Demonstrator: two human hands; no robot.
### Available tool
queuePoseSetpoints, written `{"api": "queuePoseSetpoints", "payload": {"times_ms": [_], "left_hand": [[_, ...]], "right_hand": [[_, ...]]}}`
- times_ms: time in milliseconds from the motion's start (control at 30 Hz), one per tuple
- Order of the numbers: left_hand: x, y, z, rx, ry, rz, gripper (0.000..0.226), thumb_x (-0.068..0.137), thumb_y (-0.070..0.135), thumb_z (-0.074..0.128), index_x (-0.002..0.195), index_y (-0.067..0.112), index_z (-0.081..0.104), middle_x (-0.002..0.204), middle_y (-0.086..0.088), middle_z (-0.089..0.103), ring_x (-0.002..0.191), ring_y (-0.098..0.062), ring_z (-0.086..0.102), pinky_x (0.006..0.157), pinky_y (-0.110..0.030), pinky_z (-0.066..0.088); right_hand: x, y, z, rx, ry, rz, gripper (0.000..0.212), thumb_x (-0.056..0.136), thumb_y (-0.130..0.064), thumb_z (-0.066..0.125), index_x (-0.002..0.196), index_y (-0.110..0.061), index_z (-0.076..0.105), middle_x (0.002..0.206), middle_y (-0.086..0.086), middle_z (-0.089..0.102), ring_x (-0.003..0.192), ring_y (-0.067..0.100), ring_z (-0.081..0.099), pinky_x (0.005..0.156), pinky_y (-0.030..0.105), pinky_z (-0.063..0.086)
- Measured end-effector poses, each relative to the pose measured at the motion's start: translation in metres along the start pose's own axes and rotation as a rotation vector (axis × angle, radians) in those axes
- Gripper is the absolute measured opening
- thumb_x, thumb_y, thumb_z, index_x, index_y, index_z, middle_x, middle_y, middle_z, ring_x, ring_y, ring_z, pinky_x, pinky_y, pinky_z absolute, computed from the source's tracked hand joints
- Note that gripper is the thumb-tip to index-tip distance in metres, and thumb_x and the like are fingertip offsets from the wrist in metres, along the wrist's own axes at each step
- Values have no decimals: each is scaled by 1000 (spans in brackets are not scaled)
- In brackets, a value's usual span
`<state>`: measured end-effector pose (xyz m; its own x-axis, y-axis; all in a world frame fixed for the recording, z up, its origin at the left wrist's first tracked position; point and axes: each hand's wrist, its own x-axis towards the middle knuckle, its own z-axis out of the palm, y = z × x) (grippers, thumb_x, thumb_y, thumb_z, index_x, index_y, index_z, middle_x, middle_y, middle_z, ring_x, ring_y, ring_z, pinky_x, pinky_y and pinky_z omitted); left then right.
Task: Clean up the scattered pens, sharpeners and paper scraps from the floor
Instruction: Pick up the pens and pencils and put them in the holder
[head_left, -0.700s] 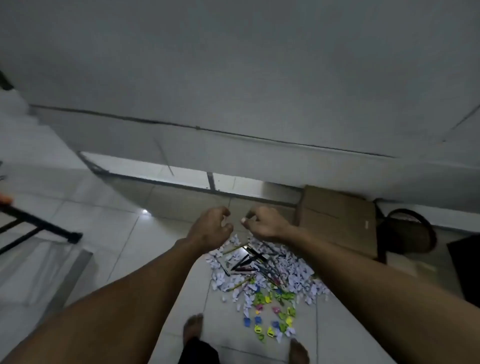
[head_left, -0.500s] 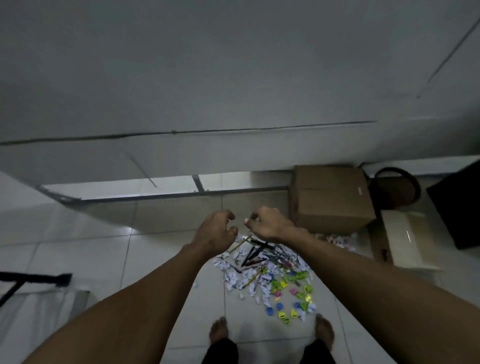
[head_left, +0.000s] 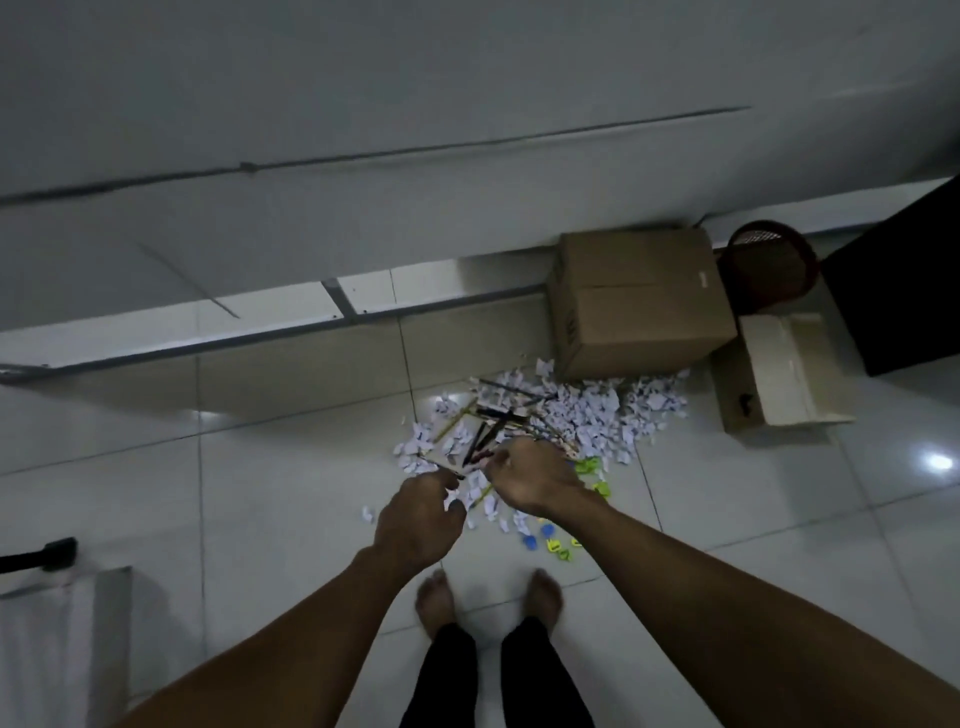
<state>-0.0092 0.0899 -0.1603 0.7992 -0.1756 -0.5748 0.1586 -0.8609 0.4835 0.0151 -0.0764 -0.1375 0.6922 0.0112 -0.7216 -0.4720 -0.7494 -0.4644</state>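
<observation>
A heap of white paper scraps lies on the tiled floor in front of a cardboard box. Several dark pens and pencils lie across the heap's left part. Green, yellow and blue sharpeners are scattered along its near edge. I stand over the heap. My left hand and my right hand hang close together above the heap's near left side, backs up, fingers curled under. Nothing shows in either hand. The right hand hides part of the pens and sharpeners.
A closed cardboard box stands against the wall behind the heap. An open shallow box lies to its right, with a reddish mesh basket and a dark cabinet behind. My bare feet are just short of the heap. A black bar end is at the left.
The view has tilted down and turned right, so the heap, boxes and basket show more fully. Both hands have dropped lower in view, staying curled and close together.
</observation>
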Motion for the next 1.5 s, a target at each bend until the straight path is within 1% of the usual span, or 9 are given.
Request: {"api": "queuePoseSetpoints", "payload": {"times_ms": [100, 167, 400, 500, 767, 900, 1033, 1267, 1500], "left_hand": [[26, -17, 36, -6, -34, -49, 27, 84, 28, 56, 108, 20, 63, 109, -3, 66, 104, -26, 61, 82, -33, 50], [52, -30, 58, -23, -42, -65, 29, 81, 31, 54, 106, 20, 63, 107, -5, 67, 103, -27, 61, 82, -35, 50], [149, -94, 142, -30, -30, -64, 45, 77, 39, 45, 111, 15, 62, 114, -9, 65, 110, -30, 56, 88, -37, 47], [187, -132, 194, -8, -42, -97, 36, 86, 33, 54, 118, 17, 60, 120, -9, 62, 113, -30, 55, 90, -37, 47], [274, -224, 287, 75, -35, -67, 31, 88, 23, 54, 116, 13, 63, 118, -10, 63, 112, -29, 56, 89, -37, 47], [315, -257, 312, 151, 19, 1, 29, 88, 14, 53, 114, 13, 65, 116, -10, 64, 110, -30, 56, 86, -36, 47], [366, -280, 330, 320, 36, 128, 30, 84, 7, 57, 110, 14, 69, 112, -11, 65, 108, -29, 58, 85, -34, 48], [422, -288, 345, 890, -118, 494, 33, 88, 18, 58, 121, 19, 58, 119, -6, 56, 112, -25, 52, 80, -34, 46], [426, -299, 359, 1021, -69, 643, 30, 87, 19, 56, 117, 22, 59, 115, -2, 57, 111, -23, 51, 77, -32, 46]], "right_hand": [[40, 29, 29, 21, -24, 27, 34, 88, -47, 51, 92, -17, 66, 106, 9, 67, 102, 32, 62, 83, 36, 52], [68, 46, 46, 4, -28, 44, 34, 91, -48, 53, 100, -17, 64, 116, 13, 62, 109, 35, 58, 87, 37, 50], [179, 117, 117, -26, -76, 66, 37, 92, -49, 53, 104, -15, 64, 117, 14, 61, 111, 32, 58, 91, 38, 49], [227, 151, 157, -64, -104, 75, 37, 93, -47, 53, 109, -15, 63, 121, 14, 59, 112, 32, 57, 91, 36, 49], [341, 218, 237, -199, -121, 18, 35, 93, -44, 52, 107, -13, 61, 120, 11, 60, 114, 29, 55, 83, 31, 43], [388, 237, 267, -261, -116, -57, 40, 93, -42, 53, 122, -14, 56, 127, 13, 56, 116, 30, 54, 92, 35, 47], [433, 249, 282, -584, -57, -225, 46, 91, -28, 55, 135, -16, 48, 131, 15, 51, 118, 35, 53, 87, 36, 45], [472, 264, 287, -889, 55, -512, 31, 89, -25, 58, 117, -14, 56, 112, 14, 57, 99, 35, 58, 66, 33, 34], [478, 291, 281, -793, 100, -569, 25, 84, -23, 61, 108, -18, 58, 107, 12, 59, 95, 34, 59, 64, 31, 35]]}}
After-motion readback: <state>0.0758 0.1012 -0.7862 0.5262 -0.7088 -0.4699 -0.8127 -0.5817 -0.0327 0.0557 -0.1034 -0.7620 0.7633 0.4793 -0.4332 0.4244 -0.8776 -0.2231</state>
